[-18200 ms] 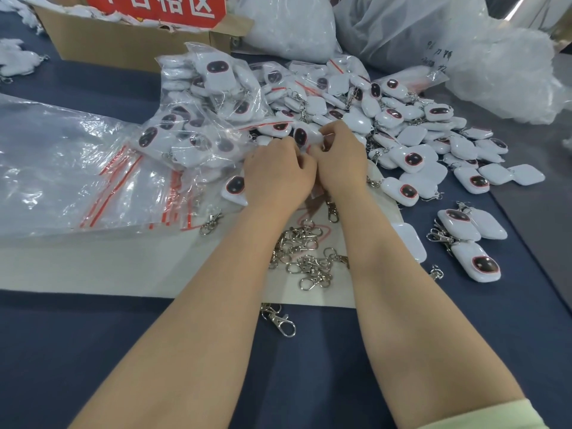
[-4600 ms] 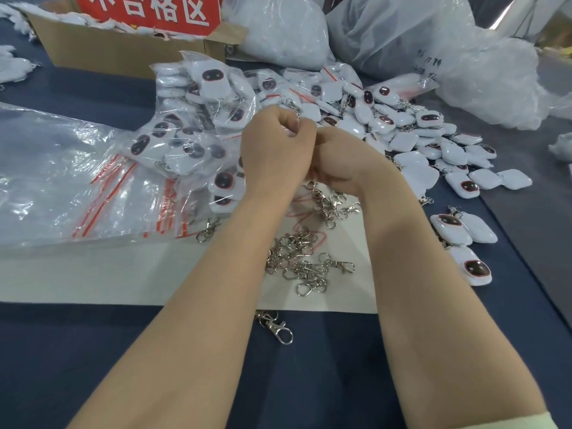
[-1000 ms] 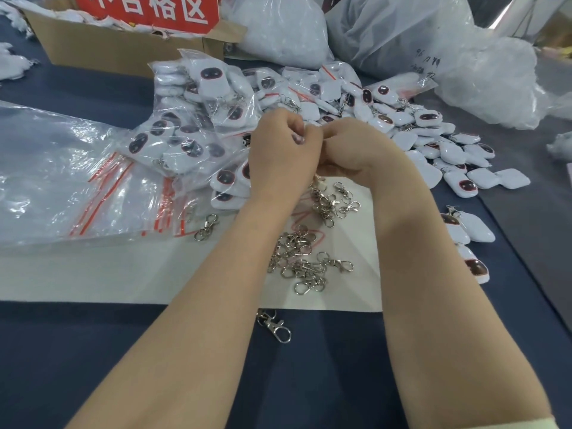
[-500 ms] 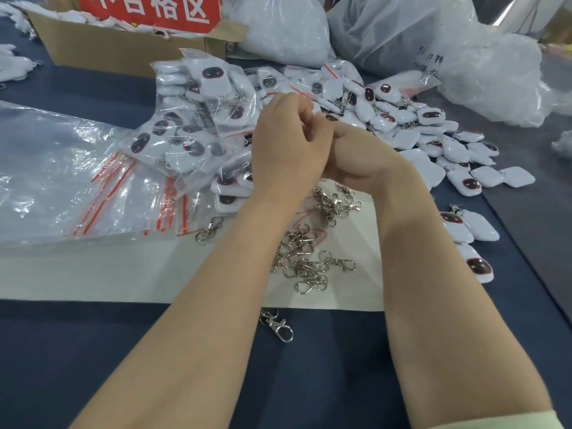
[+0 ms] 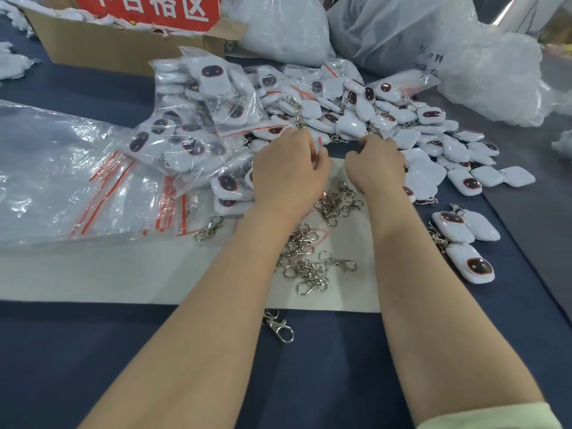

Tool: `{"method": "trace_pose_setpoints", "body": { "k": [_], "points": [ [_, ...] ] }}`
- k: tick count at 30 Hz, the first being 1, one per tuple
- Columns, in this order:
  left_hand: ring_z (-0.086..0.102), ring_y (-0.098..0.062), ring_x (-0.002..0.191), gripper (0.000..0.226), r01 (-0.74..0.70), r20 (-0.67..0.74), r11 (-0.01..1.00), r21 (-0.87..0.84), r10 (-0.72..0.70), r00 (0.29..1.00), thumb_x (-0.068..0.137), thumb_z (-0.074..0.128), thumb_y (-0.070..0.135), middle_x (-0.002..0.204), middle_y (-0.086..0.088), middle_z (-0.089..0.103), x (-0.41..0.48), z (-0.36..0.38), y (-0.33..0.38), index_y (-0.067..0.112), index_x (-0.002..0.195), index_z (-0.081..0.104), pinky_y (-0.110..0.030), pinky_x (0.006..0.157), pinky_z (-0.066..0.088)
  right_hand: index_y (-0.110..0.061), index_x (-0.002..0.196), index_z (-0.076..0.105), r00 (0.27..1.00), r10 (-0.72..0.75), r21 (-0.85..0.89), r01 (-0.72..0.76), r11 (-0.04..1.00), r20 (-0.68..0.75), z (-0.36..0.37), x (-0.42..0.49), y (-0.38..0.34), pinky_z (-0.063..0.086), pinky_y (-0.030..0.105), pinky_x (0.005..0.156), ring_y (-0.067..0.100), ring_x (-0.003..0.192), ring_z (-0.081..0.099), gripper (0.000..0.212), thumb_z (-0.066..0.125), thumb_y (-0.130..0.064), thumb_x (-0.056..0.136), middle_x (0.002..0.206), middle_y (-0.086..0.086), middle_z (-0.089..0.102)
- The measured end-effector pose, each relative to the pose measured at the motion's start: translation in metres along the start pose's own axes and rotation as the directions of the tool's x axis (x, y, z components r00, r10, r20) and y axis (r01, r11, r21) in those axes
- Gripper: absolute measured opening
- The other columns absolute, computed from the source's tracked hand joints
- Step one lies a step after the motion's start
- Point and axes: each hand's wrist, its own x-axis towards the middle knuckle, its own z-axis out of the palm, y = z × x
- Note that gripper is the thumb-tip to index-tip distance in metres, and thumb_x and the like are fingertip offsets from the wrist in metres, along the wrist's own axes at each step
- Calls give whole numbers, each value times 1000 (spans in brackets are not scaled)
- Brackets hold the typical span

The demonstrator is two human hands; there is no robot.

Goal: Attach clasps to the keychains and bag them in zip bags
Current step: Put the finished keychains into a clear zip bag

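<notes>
A big pile of white keychains [image 5: 356, 119] with dark oval faces lies across the blue table. Left of it are keychains in zip bags [image 5: 198, 140]. Loose metal clasps [image 5: 306, 258] lie on a white sheet [image 5: 123, 270], with a smaller clasp cluster [image 5: 337, 205] between my wrists. My left hand [image 5: 288, 171] is at the pile's near edge, its fingers curled round a small white keychain with a bit of red showing. My right hand [image 5: 376, 165] is a little apart to the right, fingers curled down into the pile; what they touch is hidden.
A stack of empty zip bags [image 5: 62, 174] with red strips lies at the left. A cardboard box [image 5: 123, 48] and large plastic sacks [image 5: 402, 26] stand behind. Single clasps [image 5: 278, 328] [image 5: 209, 229] lie on the cloth and sheet. A few keychains [image 5: 464, 243] sit at the right.
My hands, pressed together over one keychain half a second ago, have parted. Both have dropped to the near edge of the pile, the right one moving right.
</notes>
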Motion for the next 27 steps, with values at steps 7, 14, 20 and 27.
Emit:
{"method": "trace_pose_setpoints", "body": {
  "k": [7, 14, 20, 27],
  "points": [
    [47, -17, 68, 21, -32, 23, 998, 52, 31, 999, 91, 50, 35, 84, 2, 56, 0, 1, 0, 18, 78, 51, -29, 62, 30, -14, 137, 49, 999, 53, -139, -52, 989, 5, 5, 1, 1, 17, 46, 116, 38, 138, 23, 50, 42, -44, 97, 149, 18, 28],
    [46, -16, 68, 23, -44, 15, 997, 69, 43, 999, 92, 49, 36, 84, 2, 56, 0, 3, -3, 19, 76, 49, -29, 63, 29, -9, 138, 47, 998, 66, -160, -68, 985, -15, 11, 5, 3, 8, 48, 118, 36, 144, 13, 60, 38, -51, 97, 153, 19, 24],
    [45, -17, 70, 23, -37, 19, 996, 77, 36, 999, 92, 48, 36, 85, 1, 57, 0, 4, -4, 19, 77, 50, -29, 64, 29, -4, 143, 37, 996, 72, -124, -78, 989, -49, 13, 5, 4, 8, 50, 118, 36, 145, 12, 67, 34, -53, 98, 155, 19, 24],
    [49, -19, 72, 25, -44, 27, 995, 88, 42, 999, 93, 47, 36, 87, 1, 58, 0, 3, -4, 17, 79, 54, -29, 64, 31, -14, 126, 50, 925, 68, 372, 83, 924, -375, 8, 5, 2, 33, 37, 106, 24, 124, 45, 37, 49, -36, 97, 129, 7, 54]
  ]
}}
